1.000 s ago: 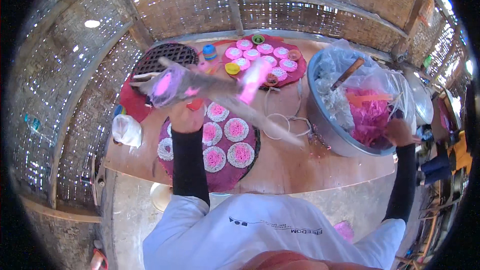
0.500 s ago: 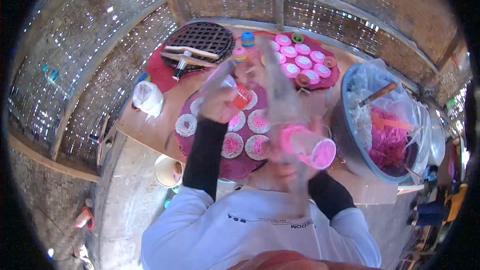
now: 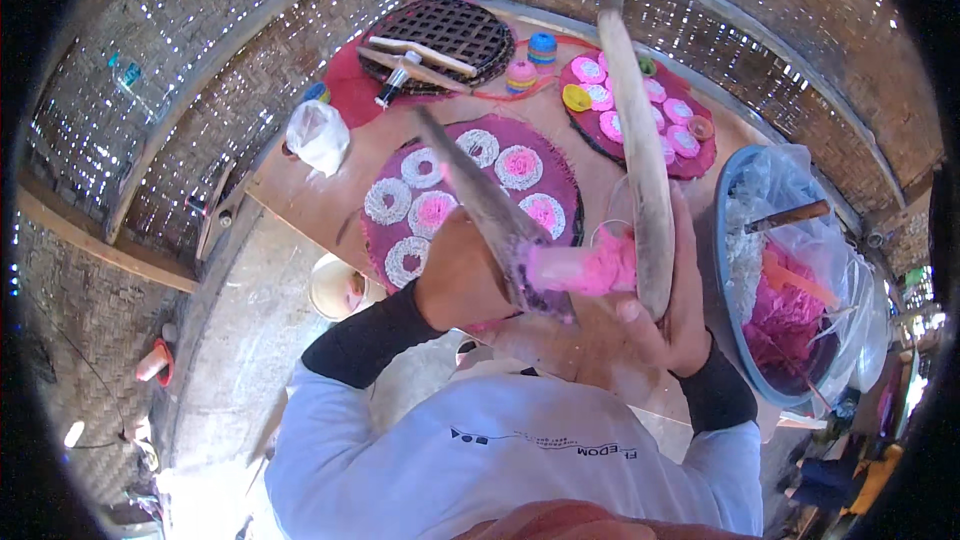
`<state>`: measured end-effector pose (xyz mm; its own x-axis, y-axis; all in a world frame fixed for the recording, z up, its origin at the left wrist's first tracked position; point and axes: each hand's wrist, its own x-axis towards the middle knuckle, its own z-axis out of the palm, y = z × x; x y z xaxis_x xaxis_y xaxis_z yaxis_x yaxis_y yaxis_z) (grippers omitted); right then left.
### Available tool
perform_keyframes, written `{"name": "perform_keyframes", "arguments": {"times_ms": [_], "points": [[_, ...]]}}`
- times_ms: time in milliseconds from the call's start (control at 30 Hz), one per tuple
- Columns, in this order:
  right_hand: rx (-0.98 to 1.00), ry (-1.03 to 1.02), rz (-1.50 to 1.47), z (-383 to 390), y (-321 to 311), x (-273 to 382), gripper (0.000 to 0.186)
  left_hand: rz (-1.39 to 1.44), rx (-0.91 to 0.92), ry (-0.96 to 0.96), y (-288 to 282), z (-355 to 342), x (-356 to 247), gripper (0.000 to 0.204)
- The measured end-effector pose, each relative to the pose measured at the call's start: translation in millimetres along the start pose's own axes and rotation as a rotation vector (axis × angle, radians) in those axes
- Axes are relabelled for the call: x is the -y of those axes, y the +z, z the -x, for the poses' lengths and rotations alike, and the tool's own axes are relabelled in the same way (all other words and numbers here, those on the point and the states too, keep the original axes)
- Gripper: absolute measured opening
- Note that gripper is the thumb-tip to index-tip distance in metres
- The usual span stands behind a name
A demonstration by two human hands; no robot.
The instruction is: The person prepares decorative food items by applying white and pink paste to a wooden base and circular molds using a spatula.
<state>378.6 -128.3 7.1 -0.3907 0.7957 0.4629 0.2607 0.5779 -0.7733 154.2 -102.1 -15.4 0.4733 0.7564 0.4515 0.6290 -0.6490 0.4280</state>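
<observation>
Between my two hands is a wooden dough press. Its two long handles stand roughly upright, a short translucent cylinder (image 3: pixel 560 269) joining them crosswise. Pink dough (image 3: pixel 612 262) bulges at the cylinder's right end. My left hand (image 3: pixel 468 275) is closed round the darker wooden handle (image 3: pixel 480 195), its fingers partly hidden. My right hand (image 3: pixel 682 290) holds the paler wooden handle (image 3: pixel 640 155), thumb on the near side and fingers along its right edge. Beyond my left hand, a round purple cloth-covered tray (image 3: pixel 570 175) bears several lacy rings of white and pink dough strands.
At right stands a large grey-blue tub (image 3: pixel 728 275) with white and pink dough, plastic sheeting and a wooden-handled tool. Another round tray (image 3: pixel 600 152) of pink-and-white pieces lies at the back right. A dark lattice tray (image 3: pixel 440 25) and a white plastic bag (image 3: pixel 318 137) are behind left.
The press parts, held apart and blurred before, now meet with the cylinder between the handles. My left hand came nearer, my right hand moved rightward, and the view shifted.
</observation>
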Motion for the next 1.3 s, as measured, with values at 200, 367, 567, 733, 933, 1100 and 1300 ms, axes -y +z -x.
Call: {"name": "perform_keyframes", "arguments": {"times_ms": [200,367,567,733,933,1100,1300], "points": [[0.144,0.031,0.133,29,18,-5,0.085,0.342,0.207,-0.185,58,37,-6,0.05],[0.082,0.218,-0.081,20,39,-7,0.096,0.772,0.219,-0.206,42,37,12,0.059],[0.456,0.902,-0.869,-36,46,-47,0.082,0.593,0.062,-0.092,-3,19,117,0.069],[0.544,0.766,-0.737,-112,90,-40,0.068,1.63,-0.392,0.13,-96,-15,215,0.109],[0.7,0.835,-0.648,-153,120,-71,0.059,2.074,-0.179,0.462,-106,-20,270,0.104],[0.808,0.953,-0.62,-159,131,-107,0.06,2.142,-0.17,0.535,-84,-17,292,0.071],[0.823,0.978,-0.584,-165,146,-91,0.06,2.335,-0.244,0.269,-58,4,317,0.032]]}}
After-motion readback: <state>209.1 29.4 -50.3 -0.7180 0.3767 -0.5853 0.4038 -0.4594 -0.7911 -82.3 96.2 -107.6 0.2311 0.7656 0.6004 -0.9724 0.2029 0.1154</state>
